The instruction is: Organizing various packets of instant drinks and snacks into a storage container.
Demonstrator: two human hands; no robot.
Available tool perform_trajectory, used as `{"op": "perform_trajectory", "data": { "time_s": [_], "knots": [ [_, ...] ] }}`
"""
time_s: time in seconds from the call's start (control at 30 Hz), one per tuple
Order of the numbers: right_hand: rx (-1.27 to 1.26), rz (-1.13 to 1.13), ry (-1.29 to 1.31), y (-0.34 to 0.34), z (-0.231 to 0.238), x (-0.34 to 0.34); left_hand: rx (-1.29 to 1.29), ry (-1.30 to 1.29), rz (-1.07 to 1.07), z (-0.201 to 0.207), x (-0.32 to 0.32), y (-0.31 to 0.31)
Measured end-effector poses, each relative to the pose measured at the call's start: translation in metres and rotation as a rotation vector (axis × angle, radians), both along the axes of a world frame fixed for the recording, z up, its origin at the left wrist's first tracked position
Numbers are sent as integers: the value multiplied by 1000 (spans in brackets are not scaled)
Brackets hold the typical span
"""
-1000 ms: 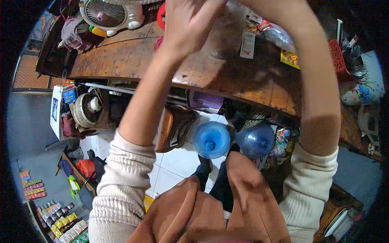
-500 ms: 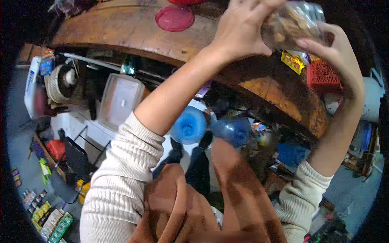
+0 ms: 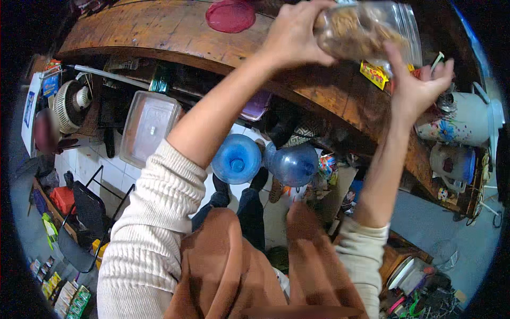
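My left hand [image 3: 297,38] is wrapped round one end of a clear plastic pouch [image 3: 361,32] filled with light-brown pieces, held above the wooden table [image 3: 175,32]. The other end of the pouch points right and shows a seam-like strip. My right hand [image 3: 417,90] is beside the pouch's lower right part, fingers spread and slightly blurred. One of its fingers overlaps the pouch; I cannot tell whether it touches. A yellow packet [image 3: 374,74] lies on the table below the pouch. What exactly the brown pieces are cannot be made out.
A pink-red round mesh cover [image 3: 230,16] lies on the table. A flowered flask [image 3: 457,123] stands at the right. Below are two blue water jugs [image 3: 236,159], a clear lidded box [image 3: 151,127], a fan [image 3: 71,106] and a black chair [image 3: 87,212].
The pouch and my left hand have shifted left in view. My right hand has come off its grip on the pouch's right side and its fingers have spread lower down.
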State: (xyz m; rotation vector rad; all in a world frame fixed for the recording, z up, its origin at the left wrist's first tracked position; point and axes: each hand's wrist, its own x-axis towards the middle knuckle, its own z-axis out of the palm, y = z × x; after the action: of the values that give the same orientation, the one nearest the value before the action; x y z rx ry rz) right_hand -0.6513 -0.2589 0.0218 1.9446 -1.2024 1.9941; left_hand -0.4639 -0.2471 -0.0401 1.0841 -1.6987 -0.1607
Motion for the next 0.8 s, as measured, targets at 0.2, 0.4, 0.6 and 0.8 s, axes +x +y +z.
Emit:
{"op": "perform_trajectory", "data": {
  "time_s": [0.2,0.4,0.6,0.8],
  "knots": [
    [261,488,-129,60,22,22,-66,104,-132,-3,3,46],
    [258,332,69,61,18,22,164,85,28,4,35,65],
    [354,463,-66,58,17,56,31,232,-189,-2,6,64],
    [362,740,-70,24,-4,96,1,509,-38,-3,17,32]
  ]
}}
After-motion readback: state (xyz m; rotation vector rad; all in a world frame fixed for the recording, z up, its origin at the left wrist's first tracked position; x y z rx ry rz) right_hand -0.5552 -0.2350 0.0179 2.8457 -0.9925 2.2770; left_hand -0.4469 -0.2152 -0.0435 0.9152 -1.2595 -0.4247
